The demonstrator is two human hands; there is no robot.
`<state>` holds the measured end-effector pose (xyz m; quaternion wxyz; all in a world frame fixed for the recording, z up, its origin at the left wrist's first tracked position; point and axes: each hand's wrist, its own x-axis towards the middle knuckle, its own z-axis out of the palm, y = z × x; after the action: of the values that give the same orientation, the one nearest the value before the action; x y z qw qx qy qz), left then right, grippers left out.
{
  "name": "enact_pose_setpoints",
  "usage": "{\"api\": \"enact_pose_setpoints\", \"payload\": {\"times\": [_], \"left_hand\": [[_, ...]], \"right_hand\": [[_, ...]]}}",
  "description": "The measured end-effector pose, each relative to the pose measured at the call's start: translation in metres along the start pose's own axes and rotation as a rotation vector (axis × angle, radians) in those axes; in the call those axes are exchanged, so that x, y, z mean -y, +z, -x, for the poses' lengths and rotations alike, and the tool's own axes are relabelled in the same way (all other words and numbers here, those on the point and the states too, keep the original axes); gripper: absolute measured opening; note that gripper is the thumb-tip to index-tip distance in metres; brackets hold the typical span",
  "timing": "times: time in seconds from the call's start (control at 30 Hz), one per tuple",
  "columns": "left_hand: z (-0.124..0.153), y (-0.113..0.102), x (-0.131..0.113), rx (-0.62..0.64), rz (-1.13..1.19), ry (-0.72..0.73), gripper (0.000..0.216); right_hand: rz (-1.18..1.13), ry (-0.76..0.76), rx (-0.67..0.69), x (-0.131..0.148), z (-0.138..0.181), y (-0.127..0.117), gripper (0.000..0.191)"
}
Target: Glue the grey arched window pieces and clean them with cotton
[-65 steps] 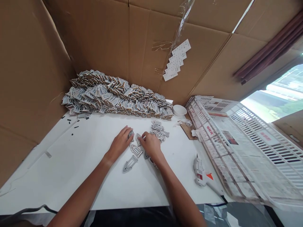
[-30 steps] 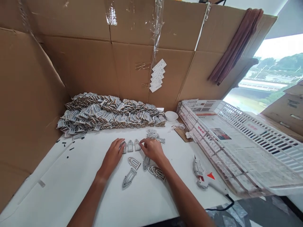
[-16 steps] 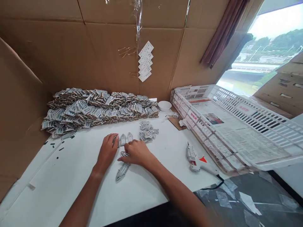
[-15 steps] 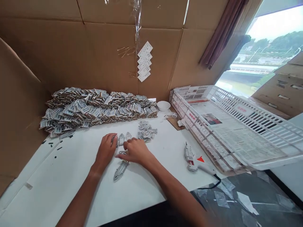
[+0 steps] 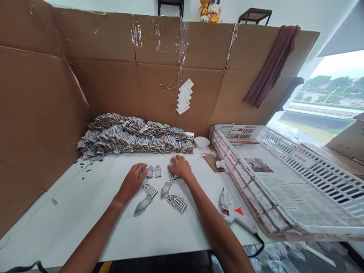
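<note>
My left hand [image 5: 133, 180] rests on the white table, its thumb and fingers closed around a grey arch-shaped piece at the left end of a short row. Two more arch-shaped pieces [image 5: 154, 171] stand out in that row to its right. My right hand [image 5: 182, 167] lies over a small pile of such pieces [image 5: 172, 176], fingers apart and bent down onto it, partly hiding it. Nearer me lie a pointed frame piece [image 5: 143, 206], an arch piece with a patterned top [image 5: 150, 190], and on the right a loose cluster of pieces [image 5: 176, 202].
A long heap of arch pieces [image 5: 131, 136] lines the cardboard wall [image 5: 113, 83]. A white bowl [image 5: 201, 142] stands beside it. At right are a glue gun [image 5: 226, 204] with a black cord and a white plastic crate [image 5: 241, 172] lined with newspaper. Dark scraps [image 5: 88, 170] lie left.
My right hand has moved from the row, away to the right, onto the small pile. A cluster of pieces now lies before it. My left hand stays by the row. The view has tilted up.
</note>
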<state>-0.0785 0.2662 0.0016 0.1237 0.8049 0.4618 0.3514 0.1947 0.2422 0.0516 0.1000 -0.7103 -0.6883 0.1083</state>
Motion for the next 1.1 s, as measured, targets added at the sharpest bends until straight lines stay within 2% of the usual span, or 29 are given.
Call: {"api": "enact_pose_setpoints", "payload": {"times": [0.13,0.33,0.53,0.67,0.77,0.87,1.0,1.1], "left_hand": [[0.001,0.0,0.004,0.015,0.023,0.008,0.045],[0.003,-0.002,0.003,0.011,0.066,0.028,0.04],[0.008,0.001,-0.005,0.014,0.073,0.068,0.034],[0.006,0.006,-0.009,0.018,0.055,0.094,0.034],[0.002,0.007,-0.01,0.047,0.038,0.114,0.036],[0.0,0.007,-0.01,0.099,0.022,0.131,0.038],[0.002,0.011,-0.013,0.176,0.0,0.143,0.046],[0.006,0.017,-0.016,0.227,-0.017,0.139,0.049]], "right_hand": [[-0.007,0.024,-0.009,-0.003,0.017,0.005,0.045],[0.009,0.068,0.01,-0.007,0.036,-0.004,0.027],[0.006,0.123,0.01,-0.01,0.045,-0.01,0.031],[0.007,0.152,-0.044,-0.009,0.046,-0.01,0.039],[-0.003,0.17,-0.11,-0.008,0.044,-0.009,0.027],[-0.036,0.178,-0.189,-0.007,0.041,-0.008,0.029],[-0.13,0.126,-0.298,-0.001,0.036,-0.005,0.035],[-0.206,0.078,-0.332,0.007,0.032,-0.001,0.032]]}}
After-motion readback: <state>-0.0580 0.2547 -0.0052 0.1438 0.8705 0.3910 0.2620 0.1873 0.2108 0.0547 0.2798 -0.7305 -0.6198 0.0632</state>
